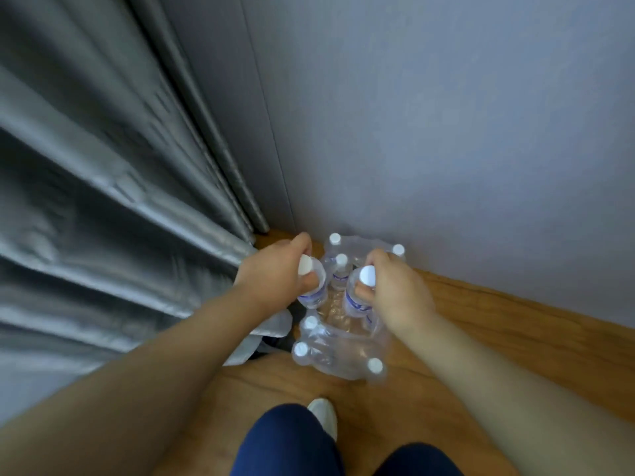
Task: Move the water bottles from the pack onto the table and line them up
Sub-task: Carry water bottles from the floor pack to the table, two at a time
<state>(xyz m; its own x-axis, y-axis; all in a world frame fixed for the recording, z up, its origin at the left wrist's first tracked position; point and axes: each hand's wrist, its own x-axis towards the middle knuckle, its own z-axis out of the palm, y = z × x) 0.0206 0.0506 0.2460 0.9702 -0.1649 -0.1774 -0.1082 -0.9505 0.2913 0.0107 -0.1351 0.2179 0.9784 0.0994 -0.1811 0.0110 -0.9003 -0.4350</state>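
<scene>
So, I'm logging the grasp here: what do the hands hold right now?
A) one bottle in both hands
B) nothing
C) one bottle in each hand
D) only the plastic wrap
C: the left hand and right hand each grip a separate water bottle by its neck, above the pack.

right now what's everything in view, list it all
bottle in left hand: 1, clear with white cap, lifted above the pack
bottle in right hand: 1, clear with white cap, lifted above the pack
pack: 1, clear plastic wrap, on the floor by the wall, six white caps showing
curtain: 1, grey, left
wall: 1, pale grey-violet, behind the pack
floor: wood brown
left hand: gripping a bottle neck
right hand: gripping a bottle neck
legs: dark blue trousers, bottom
</scene>
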